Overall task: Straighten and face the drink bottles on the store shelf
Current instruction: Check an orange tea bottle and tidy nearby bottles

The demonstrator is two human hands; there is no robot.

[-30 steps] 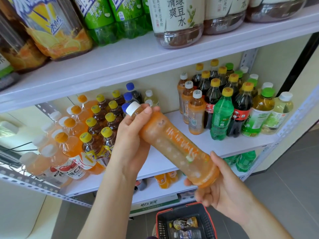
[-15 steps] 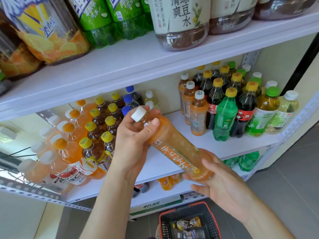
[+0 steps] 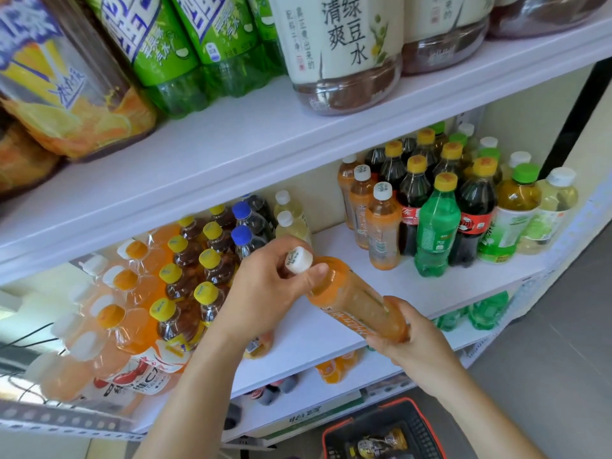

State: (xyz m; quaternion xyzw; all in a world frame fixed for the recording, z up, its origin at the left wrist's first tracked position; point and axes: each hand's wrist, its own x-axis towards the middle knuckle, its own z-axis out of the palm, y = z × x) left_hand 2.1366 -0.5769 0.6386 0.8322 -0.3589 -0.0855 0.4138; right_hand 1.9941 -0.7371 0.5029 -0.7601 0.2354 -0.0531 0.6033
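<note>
Orange bottle (image 3: 356,301): held in the air before the middle shelf (image 3: 430,283), tilted, white cap (image 3: 299,260) toward 10 o'clock, base toward 4 o'clock.
Left hand (image 3: 261,293): grip clamped on the bottle's neck, thumb and fingers curled just under the cap.
Right hand (image 3: 410,339): grip clamped round the bottle's base, reaching in from 5 o'clock.
Yellow-capped cluster (image 3: 198,276): stands on the shelf at 9 o'clock of the hands.
Green bottle (image 3: 437,226): upright in a mixed group at 2 o'clock.
Basket (image 3: 390,415): at 6 o'clock, low in view, bottles inside.
</note>
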